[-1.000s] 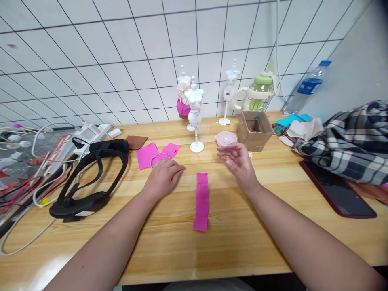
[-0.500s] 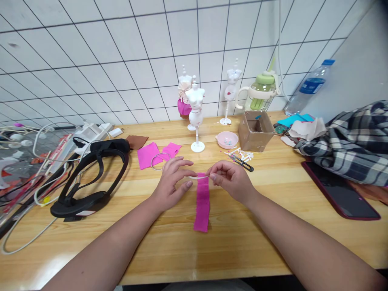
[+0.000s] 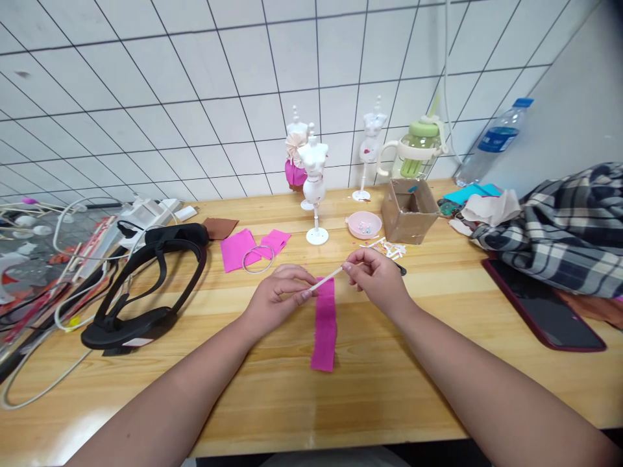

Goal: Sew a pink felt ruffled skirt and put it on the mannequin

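A thin white strip, like narrow tape (image 3: 326,279), stretches between my two hands above the far end of a magenta cloth strip (image 3: 325,331). My left hand (image 3: 277,295) pinches its lower left end between thumb and fingers. At the raised right end, my right hand (image 3: 377,279) grips it with closed fingertips. The cloth lies flat on the wooden table, running lengthwise toward me. Beyond my left hand lie a thin ring (image 3: 258,259) and magenta cloth pieces (image 3: 238,249). A cutter (image 3: 401,269) is mostly hidden behind my right hand.
White mini mannequins (image 3: 314,172) stand near the tiled wall. A pink dish (image 3: 364,225), cardboard box (image 3: 409,214) and white scraps (image 3: 392,248) sit to their right. A black headset (image 3: 146,285) lies left; a phone (image 3: 545,308) and plaid cloth (image 3: 574,227) lie right.
My left thumb and fingers have closed on the white strip's left end. My right hand has moved slightly up and right, so the strip now slants upward to the right.
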### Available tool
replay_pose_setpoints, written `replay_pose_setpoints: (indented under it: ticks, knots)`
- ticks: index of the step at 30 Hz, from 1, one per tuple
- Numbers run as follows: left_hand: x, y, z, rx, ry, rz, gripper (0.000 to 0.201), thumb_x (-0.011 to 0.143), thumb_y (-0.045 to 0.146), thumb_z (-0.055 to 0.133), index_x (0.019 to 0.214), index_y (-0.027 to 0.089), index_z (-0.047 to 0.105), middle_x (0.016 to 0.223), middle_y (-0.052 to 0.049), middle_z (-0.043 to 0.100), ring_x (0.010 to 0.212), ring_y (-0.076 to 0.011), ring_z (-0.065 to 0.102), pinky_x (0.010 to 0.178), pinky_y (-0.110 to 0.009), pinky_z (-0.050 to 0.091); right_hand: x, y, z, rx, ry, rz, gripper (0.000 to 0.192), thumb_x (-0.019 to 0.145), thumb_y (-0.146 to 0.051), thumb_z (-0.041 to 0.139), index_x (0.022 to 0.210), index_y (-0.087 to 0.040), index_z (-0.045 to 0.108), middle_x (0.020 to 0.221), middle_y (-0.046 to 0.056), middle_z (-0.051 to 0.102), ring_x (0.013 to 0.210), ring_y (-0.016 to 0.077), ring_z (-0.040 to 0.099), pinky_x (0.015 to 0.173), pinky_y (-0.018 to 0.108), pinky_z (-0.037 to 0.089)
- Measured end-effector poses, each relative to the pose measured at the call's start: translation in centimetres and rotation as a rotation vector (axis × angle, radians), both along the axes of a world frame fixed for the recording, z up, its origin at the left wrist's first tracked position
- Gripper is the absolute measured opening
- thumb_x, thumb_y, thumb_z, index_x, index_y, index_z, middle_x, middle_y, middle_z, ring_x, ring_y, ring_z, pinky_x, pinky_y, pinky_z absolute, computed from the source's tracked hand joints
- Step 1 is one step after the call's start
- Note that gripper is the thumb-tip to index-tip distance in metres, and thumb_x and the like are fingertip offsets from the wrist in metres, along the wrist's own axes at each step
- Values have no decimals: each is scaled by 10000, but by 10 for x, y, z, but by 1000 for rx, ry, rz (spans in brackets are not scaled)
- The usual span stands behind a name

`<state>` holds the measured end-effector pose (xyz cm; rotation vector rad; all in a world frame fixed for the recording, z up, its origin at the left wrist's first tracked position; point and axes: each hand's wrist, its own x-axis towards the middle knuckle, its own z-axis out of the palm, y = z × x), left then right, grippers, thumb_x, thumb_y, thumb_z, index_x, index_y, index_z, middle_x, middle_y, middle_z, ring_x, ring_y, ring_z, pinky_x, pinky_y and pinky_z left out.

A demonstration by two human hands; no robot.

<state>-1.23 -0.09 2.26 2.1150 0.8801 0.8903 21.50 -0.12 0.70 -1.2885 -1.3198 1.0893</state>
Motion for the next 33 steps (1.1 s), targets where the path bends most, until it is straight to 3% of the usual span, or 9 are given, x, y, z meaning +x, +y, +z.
replay_pose_setpoints:
  ticks: [4, 6, 9, 12, 17, 21, 24, 29, 33]
  knots:
    - [10, -12, 0, -405, -202, -2, 207, 873, 377, 647, 960, 252, 787, 1119, -83, 712, 1068, -232, 636, 984, -383, 465, 5, 1, -3, 238, -201, -211, 351, 803, -332, 635, 1119, -205, 552, 986, 41, 664, 574, 109, 555, 554, 281, 472]
    - [13, -15, -3, -544, -333, -22, 278, 896, 409, 604, 1074, 257, 753, 1341, -81, 614, 1282, -258, 523, 1100, -421, 378, 5, -5, 1, 477, -369, -257, 325, 843, -292, 620, 1154, -216, 562, 980, 45, 663, 645, 132, 559, 638, 309, 484]
    - [15, -16, -5, -731, -469, -168, 466, 929, 518, 467, 1246, 235, 658, 1496, -75, 464, 1432, -255, 346, 1181, -465, 270, 1, -17, 8, 807, -650, -78, 108, 890, -256, 602, 982, -241, 656, 891, 44, 696, 797, 182, 593, 775, 340, 463]
    - [15, -15, -2, -843, -420, -263, 629, 948, 600, 268, 1354, 218, 560, 1507, -73, 443, 1414, -238, 382, 1181, -464, 290, -6, -23, 9, 893, -826, 33, 127, 915, -270, 585, 978, -257, 694, 870, 43, 709, 804, 194, 580, 768, 342, 438]
    - [13, -17, 1, -798, -347, -287, 664, 954, 618, 194, 1418, 237, 479, 1543, -63, 388, 1433, -229, 352, 1177, -475, 303, -9, -22, 5, 894, -861, 25, 136, 928, -268, 575, 948, -234, 705, 855, 45, 709, 787, 187, 576, 749, 327, 430]
    - [10, -18, -4, -756, -440, -320, 509, 915, 512, 495, 1352, 260, 563, 1558, -58, 360, 1455, -265, 305, 1182, -504, 267, -9, -22, 7, 863, -831, 34, 148, 926, -230, 558, 896, -205, 701, 842, 52, 705, 782, 183, 595, 718, 315, 432]
    - [9, -18, -7, -759, -371, -330, 562, 844, 427, 647, 1376, 280, 538, 1520, -77, 424, 1430, -289, 351, 1167, -514, 273, -12, -23, 7, 760, -722, 17, 158, 908, -234, 563, 820, -193, 688, 797, 51, 682, 753, 175, 595, 685, 303, 436]
    - [13, -14, -7, -436, -77, 7, 322, 894, 391, 595, 1149, 233, 713, 1309, -89, 644, 1240, -252, 572, 1093, -443, 394, -20, -25, 4, 460, -426, 70, 109, 863, -289, 641, 830, -205, 702, 721, 14, 646, 637, 136, 570, 592, 265, 441]
    - [13, -13, -6, -274, -11, 118, 260, 891, 384, 591, 972, 203, 761, 1017, -62, 762, 935, -207, 696, 884, -332, 527, -28, -32, 3, 427, -333, 85, 117, 872, -292, 640, 844, -213, 721, 719, 15, 649, 627, 133, 575, 594, 259, 464]
